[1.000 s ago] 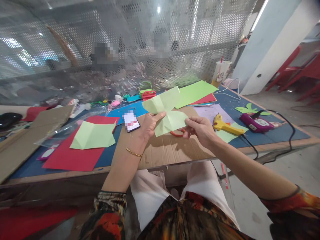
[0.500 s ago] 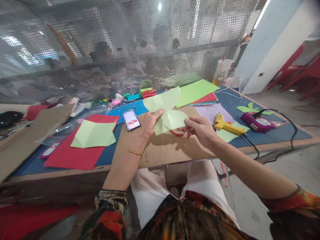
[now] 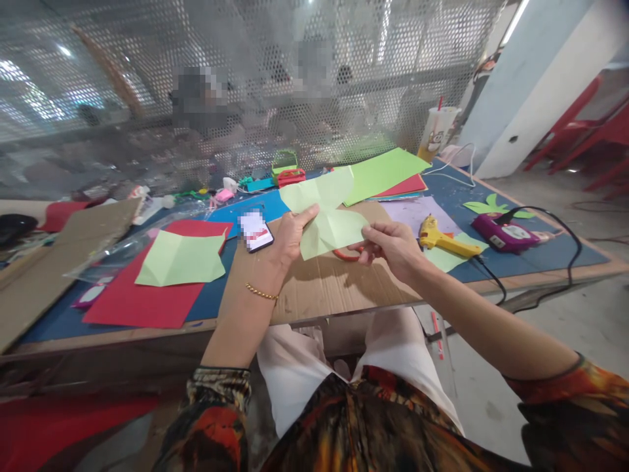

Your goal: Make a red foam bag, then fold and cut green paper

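A creased, light green sheet of paper [image 3: 331, 231], cut to a curved outline with a notch, is held above the cardboard [image 3: 314, 295]. My left hand [image 3: 291, 237] pinches its left side, thumb on top. At the right corner, my right hand [image 3: 390, 246] grips the paper between thumb and fingers. An orange loop [image 3: 348, 254], like a scissors handle, shows just under the paper beside my right fingers; whether they touch it I cannot tell. To the left, another creased light green sheet [image 3: 181, 259] lies on red paper [image 3: 142, 303].
A phone [image 3: 256, 231] lies behind my left wrist. On the right are a yellow glue gun [image 3: 449, 244], a purple power box [image 3: 504, 233] with a black cord, and green paper leaves [image 3: 494, 205]. Bright green sheets [image 3: 386, 174] and a drink cup [image 3: 436, 134] stand farther back.
The view has shifted slightly, so everything sits a little higher. Both hands keep their hold on the light green paper, with hardly any movement of their own.
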Motion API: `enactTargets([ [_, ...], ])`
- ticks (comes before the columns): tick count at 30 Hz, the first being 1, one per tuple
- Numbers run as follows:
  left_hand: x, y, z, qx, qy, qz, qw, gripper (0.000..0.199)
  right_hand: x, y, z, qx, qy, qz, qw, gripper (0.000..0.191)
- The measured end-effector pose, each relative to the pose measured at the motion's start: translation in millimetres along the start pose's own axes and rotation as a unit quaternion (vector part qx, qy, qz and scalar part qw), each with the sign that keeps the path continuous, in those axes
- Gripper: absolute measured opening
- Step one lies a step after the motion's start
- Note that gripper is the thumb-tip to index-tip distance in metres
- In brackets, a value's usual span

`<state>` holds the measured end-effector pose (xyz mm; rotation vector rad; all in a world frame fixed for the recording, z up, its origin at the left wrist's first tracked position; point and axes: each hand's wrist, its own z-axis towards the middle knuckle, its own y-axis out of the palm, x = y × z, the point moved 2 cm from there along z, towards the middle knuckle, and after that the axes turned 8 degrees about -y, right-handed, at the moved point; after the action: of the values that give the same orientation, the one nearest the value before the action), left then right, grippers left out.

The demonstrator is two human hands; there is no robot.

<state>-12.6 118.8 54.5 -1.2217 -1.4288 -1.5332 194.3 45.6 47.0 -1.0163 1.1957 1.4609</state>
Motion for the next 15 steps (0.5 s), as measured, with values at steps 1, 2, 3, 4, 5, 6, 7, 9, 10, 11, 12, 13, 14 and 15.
enactTargets([
  [1,0.3,-0.2,0.0,-0.001,0.004,0.004,1.000,0.054,-0.2,-0.4,0.3,0.000,0.000,-0.002,1.000,0.064],
  [2,0.4,-0.2,-0.1,-0.003,0.008,0.006,1.000,0.054,-0.5,-0.8,0.6,0.000,-0.001,-0.005,1.000,0.063],
  [3,0.5,-0.1,-0.4,-0.003,0.009,0.006,1.000,0.054,-1.0,-1.3,0.9,-0.002,-0.001,-0.008,1.000,0.062],
  [4,0.6,0.0,-0.8,-0.003,0.009,0.005,1.000,0.054,-1.4,-1.7,1.2,-0.004,-0.001,-0.011,1.000,0.061],
  [5,0.7,0.2,-1.3,-0.002,0.007,0.004,1.000,0.054,-1.8,-2.2,1.4,-0.006,0.000,-0.014,1.000,0.060],
  [6,0.9,0.5,-1.9,-0.001,0.005,0.002,1.000,0.054,-1.9,-2.6,1.5,-0.007,0.001,-0.017,1.000,0.059],
  [7,1.2,0.9,-2.6,0.001,0.003,0.003,1.000,0.053,-1.9,-2.9,1.5,-0.008,0.001,-0.020,1.000,0.058],
  [9,2.3,1.5,-4.0,0.004,-0.001,0.003,1.000,0.052,-1.2,-3.3,1.4,-0.007,0.001,-0.022,1.000,0.057],
  [10,2.8,1.9,-4.6,0.005,-0.003,0.003,1.000,0.052,-0.7,-3.3,1.3,-0.007,0.001,-0.022,1.000,0.057],
  [11,3.3,2.1,-5.1,0.005,-0.006,0.004,1.000,0.052,0.0,-3.2,1.1,-0.005,0.002,-0.020,1.000,0.057],
  [12,3.7,2.3,-5.4,0.006,-0.007,0.005,1.000,0.053,0.6,-3.2,1.0,-0.002,0.004,-0.016,1.000,0.057],
  [13,4.0,2.3,-5.6,0.007,-0.007,0.006,1.000,0.054,1.1,-3.2,0.8,0.001,0.007,-0.011,1.000,0.058],
  [14,4.1,2.3,-5.7,0.007,-0.007,0.008,1.000,0.054,1.6,-3.3,0.8,0.005,0.011,-0.006,1.000,0.059],
  [15,4.1,2.2,-5.7,0.007,-0.007,0.010,1.000,0.055,1.9,-3.5,0.8,0.009,0.014,-0.002,1.000,0.059],
])
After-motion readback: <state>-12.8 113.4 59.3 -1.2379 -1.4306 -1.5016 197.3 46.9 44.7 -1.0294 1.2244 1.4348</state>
